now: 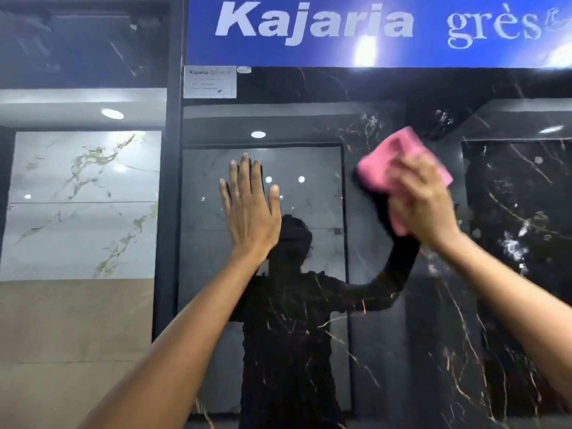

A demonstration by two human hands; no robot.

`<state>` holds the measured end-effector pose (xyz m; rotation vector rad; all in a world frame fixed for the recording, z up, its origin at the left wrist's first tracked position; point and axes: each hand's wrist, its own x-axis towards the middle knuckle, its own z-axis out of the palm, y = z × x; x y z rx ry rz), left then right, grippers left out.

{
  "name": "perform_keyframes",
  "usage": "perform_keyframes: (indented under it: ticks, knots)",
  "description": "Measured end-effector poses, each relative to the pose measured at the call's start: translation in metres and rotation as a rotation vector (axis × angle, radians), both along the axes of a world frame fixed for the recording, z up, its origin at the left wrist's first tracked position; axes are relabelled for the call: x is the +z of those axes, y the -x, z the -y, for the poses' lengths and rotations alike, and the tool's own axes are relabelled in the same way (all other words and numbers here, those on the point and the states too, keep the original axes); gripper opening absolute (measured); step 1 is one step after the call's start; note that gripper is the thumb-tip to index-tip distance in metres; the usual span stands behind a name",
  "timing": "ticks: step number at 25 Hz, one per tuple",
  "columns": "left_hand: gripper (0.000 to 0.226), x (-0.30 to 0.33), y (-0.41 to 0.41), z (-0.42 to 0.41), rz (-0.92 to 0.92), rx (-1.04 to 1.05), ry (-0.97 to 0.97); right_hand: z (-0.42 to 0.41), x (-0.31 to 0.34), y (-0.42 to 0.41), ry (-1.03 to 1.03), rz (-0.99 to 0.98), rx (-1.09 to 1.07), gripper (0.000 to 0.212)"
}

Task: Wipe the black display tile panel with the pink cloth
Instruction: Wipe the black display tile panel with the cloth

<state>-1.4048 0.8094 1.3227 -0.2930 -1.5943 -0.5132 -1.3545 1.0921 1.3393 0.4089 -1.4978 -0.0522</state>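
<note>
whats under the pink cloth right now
The pink cloth lies against the glossy black tile panel, gripped by the right hand. The patch of panel beneath the cloth and hand is covered, so its state cannot be seen.

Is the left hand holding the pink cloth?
No, the left hand lies flat and empty on the black tile panel; the right hand grips the pink cloth.

Blue sign (371, 29) above black panel: "Kajaria grès". White label (210, 82): "Kajaria", rest illegible.

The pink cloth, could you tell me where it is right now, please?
In the head view, the pink cloth is right of centre, held by the right hand against the black tile panel.
</note>
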Motion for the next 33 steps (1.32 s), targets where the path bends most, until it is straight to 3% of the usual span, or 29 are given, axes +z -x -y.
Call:
perform_keyframes:
  ticks: [1,3,4,7,8,9,10,13,14,15,17,20,21,22,23,25,27,30,33]
  knots:
    - [0.066,0.003,0.005,-0.004,0.019,0.047,0.023,-0.013,0.034,-0.008,0.316,-0.023,0.024,0.045]
    - [0.065,0.002,0.016,-0.008,0.033,0.143,0.053,0.002,0.076,-0.013,0.575,0.036,0.119,0.060]
    - [0.064,0.000,0.019,-0.007,0.034,0.162,0.058,0.026,0.075,-0.012,0.487,0.087,0.149,0.062]
    - [0.063,-0.003,0.020,-0.006,0.038,0.170,0.067,0.064,0.011,0.005,-0.369,0.151,0.028,0.056]
    - [0.063,-0.002,0.019,-0.006,0.033,0.171,0.067,0.055,-0.001,0.003,-0.517,0.154,-0.044,0.055]
    - [0.064,-0.001,0.019,-0.005,0.029,0.171,0.065,0.033,0.002,0.003,-0.525,0.093,-0.086,0.055]
    - [0.063,-0.001,0.020,-0.005,0.027,0.170,0.061,0.009,0.016,0.004,-0.382,0.031,-0.094,0.056]
    - [0.063,-0.002,0.022,-0.007,0.018,0.177,0.055,-0.044,0.103,-0.010,0.433,-0.026,-0.083,0.068]
    - [0.063,-0.003,0.022,-0.007,0.017,0.175,0.056,-0.041,0.130,-0.014,0.561,0.000,-0.049,0.072]
    - [0.063,-0.003,0.022,-0.007,0.018,0.171,0.056,-0.025,0.146,-0.013,0.555,0.022,-0.062,0.074]
    - [0.064,-0.003,0.021,-0.006,0.022,0.160,0.056,0.024,0.138,-0.001,0.272,0.055,-0.039,0.067]
    - [0.063,-0.003,0.019,-0.007,0.020,0.158,0.054,0.044,0.062,0.012,-0.488,0.103,-0.018,0.058]
    - [0.063,-0.003,0.019,-0.007,0.020,0.163,0.051,0.030,0.049,0.010,-0.619,0.119,-0.072,0.057]
    - [0.063,-0.002,0.019,-0.009,0.020,0.171,0.047,0.011,0.053,0.005,-0.617,0.113,-0.098,0.059]
    - [0.062,-0.002,0.019,-0.009,0.016,0.180,0.042,-0.006,0.069,0.002,-0.469,0.105,-0.079,0.064]
    - [0.061,-0.003,0.020,-0.010,0.003,0.188,0.034,-0.015,0.121,-0.010,0.016,0.098,-0.072,0.076]
    - [0.061,-0.004,0.021,-0.010,-0.007,0.181,0.031,0.013,0.170,-0.016,0.217,0.140,-0.136,0.081]
    - [0.061,-0.004,0.018,-0.010,0.003,0.158,0.033,0.071,0.159,-0.008,-0.031,0.186,-0.172,0.077]
    - [0.061,-0.004,0.015,-0.009,0.017,0.145,0.028,0.067,0.041,0.002,-0.404,0.195,-0.133,0.073]
